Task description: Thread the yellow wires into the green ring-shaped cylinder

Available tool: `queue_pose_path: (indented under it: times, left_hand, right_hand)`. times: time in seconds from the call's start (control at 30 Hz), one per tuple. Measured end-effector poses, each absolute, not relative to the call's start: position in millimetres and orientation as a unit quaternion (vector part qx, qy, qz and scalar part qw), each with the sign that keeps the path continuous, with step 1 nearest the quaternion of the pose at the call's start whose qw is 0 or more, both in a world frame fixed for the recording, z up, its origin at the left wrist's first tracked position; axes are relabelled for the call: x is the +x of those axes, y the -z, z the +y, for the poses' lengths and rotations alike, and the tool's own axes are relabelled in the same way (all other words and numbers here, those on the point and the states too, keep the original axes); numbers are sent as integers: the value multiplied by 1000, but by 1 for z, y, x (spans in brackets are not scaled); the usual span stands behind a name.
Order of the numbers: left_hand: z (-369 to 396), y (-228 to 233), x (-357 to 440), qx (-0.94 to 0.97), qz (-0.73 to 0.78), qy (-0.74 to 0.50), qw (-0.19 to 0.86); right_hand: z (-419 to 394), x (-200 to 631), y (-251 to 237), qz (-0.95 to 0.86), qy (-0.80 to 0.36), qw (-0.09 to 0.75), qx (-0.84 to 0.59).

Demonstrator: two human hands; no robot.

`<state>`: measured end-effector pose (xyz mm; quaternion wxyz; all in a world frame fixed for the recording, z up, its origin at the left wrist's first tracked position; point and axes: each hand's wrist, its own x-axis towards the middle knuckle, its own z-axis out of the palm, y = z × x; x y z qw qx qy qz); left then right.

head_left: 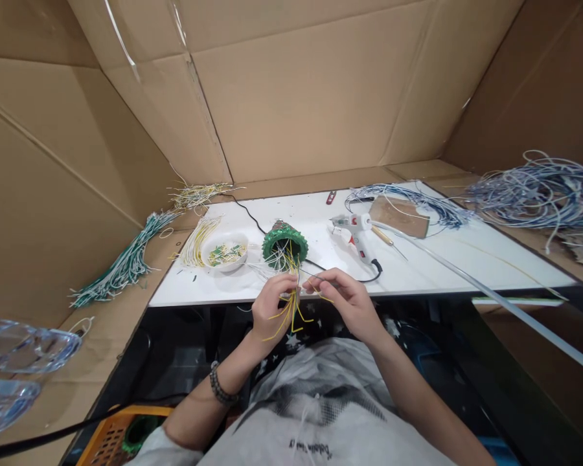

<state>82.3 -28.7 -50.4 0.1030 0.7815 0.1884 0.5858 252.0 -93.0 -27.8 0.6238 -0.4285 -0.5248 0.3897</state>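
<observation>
A green, glittery, bell-like piece (300, 249) lies on its side on the white board, its open mouth facing me. White and yellow strands run out of that mouth. My left hand (272, 304) is closed around the yellow strands (291, 315), whose loose ends hang below the fingers. Just to the right, my right hand (344, 294) pinches a thin strand between thumb and fingers; a dark, thin length leads from there toward the green piece. Where exactly the fingertips meet the strand is too small to make out.
A glue gun (357, 236) with a long clear glue stick lies right, beside an awl (383, 234) and a brown block (399, 217). A white bowl (224, 264) of clippings stands left. Strand bundles (131, 262) lie around; cardboard walls (311, 97) enclose the table.
</observation>
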Motion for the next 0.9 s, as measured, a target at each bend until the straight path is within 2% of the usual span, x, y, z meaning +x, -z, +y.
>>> queue_pose_path:
  times: [0.27, 0.7, 0.9]
  left_hand:
    - [-28, 55, 83, 782, 185, -583, 123]
    - [-31, 49, 90, 772, 219, -595, 37]
    - [-30, 37, 101, 771, 208, -601, 21]
  right_hand:
    - [-91, 251, 33, -551, -371, 630, -404]
    - [-83, 261, 30, -648, -245, 564, -449]
    - [-78, 259, 28, -660, -229, 584, -413]
